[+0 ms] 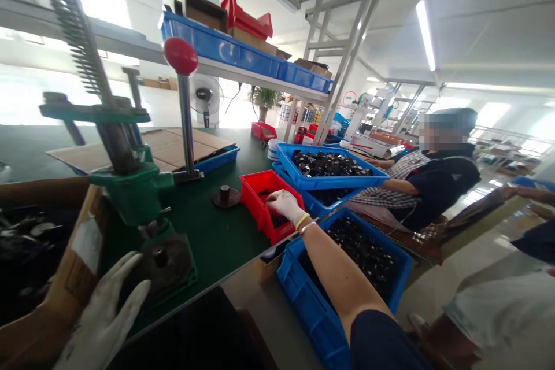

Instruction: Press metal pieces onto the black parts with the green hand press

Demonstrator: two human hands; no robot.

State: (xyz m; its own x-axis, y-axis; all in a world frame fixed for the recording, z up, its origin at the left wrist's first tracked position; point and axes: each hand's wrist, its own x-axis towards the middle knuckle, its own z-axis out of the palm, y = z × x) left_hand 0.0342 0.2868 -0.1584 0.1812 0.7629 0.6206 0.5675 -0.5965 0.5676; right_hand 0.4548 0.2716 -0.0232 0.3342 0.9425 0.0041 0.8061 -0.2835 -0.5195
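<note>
My left hand [106, 306], in a white glove, has its fingers stretched out and apart. It is beside the base of a green hand press [130, 191], close to the round dark fixture [160, 257] on that base, and holds nothing. My right hand [284, 205], gloved too, reaches into a red bin [254, 208] with its fingers bent together. Dark pieces lie under its fingertips; what the fingers hold, if anything, is hidden. A dark round flange with a raised hub [226, 196] rests on the green tabletop [208, 248] left of the bin.
A blue crate [299, 283] of black parts is below my right forearm. Stacked blue trays [295, 172] hold more. The press's red-knobbed lever [181, 56] stands upright. A cardboard box [82, 243] of parts is at left. A co-worker [446, 167] sits at right.
</note>
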